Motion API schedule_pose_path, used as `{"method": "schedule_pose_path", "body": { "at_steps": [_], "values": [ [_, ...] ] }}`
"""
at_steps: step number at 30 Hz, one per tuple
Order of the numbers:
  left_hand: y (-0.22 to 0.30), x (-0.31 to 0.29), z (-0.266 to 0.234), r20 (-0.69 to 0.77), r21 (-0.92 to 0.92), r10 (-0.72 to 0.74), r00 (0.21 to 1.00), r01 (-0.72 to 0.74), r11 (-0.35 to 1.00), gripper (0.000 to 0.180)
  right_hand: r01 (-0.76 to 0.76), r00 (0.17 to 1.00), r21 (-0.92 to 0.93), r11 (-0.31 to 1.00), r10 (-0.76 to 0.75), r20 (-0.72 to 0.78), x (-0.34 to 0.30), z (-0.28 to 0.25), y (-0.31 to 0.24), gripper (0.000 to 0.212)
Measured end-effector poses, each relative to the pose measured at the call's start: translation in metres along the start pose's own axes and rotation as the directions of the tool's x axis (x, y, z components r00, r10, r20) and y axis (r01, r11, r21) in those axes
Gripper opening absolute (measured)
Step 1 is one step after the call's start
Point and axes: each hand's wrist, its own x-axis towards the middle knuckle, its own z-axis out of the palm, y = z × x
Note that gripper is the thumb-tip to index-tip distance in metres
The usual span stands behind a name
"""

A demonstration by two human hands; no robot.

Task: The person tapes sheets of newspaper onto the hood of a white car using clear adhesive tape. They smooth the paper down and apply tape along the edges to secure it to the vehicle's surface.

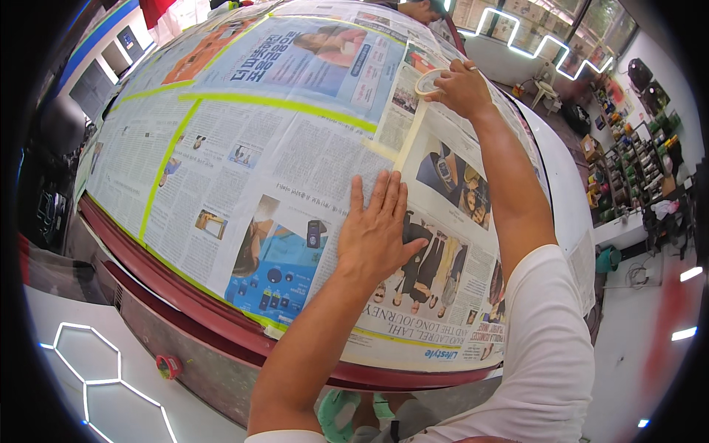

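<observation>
Newspaper sheets (pixel 310 155) cover a broad car panel with a dark red edge (pixel 177 292). My left hand (pixel 375 232) lies flat on the paper, fingers stretched out and thumb apart, beside a seam between sheets. Farther off, my right hand (pixel 461 90) grips a roll of pale masking tape (pixel 422 83). From the roll a cream tape strip (pixel 410 136) runs down the seam toward my left fingertips. Bright yellow-green tape (pixel 281 108) joins other sheets and lines the near edge.
Another person (pixel 425 10) is at the far side of the panel. Shelves with many bottles and cans (pixel 635 173) stand at the right, near a white plastic chair (pixel 545 92). On the floor at lower left lies a red-and-green round object (pixel 168 367). A green bucket (pixel 608 258) stands at right.
</observation>
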Motion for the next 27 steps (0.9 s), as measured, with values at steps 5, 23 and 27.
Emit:
{"method": "schedule_pose_path", "body": {
  "at_steps": [5, 23, 27],
  "values": [
    [0.000, 0.001, -0.001, 0.020, 0.009, -0.002, 1.000, 0.002, 1.000, 0.098, -0.132, 0.988, 0.078, 0.988, 0.125, 0.086, -0.010, 0.020, -0.007, 0.048],
    [0.001, 0.001, 0.002, 0.022, 0.038, 0.001, 1.000, -0.002, 0.999, 0.097, -0.340, 0.940, 0.238, 0.910, 0.339, 0.049, -0.007, 0.043, -0.035, 0.041],
    [0.001, 0.002, 0.000, 0.017, 0.039, -0.001, 1.000, 0.000, 0.999, 0.098, -0.289, 0.949, 0.328, 0.900, 0.315, -0.028, -0.008, 0.055, -0.024, 0.037]
  ]
}}
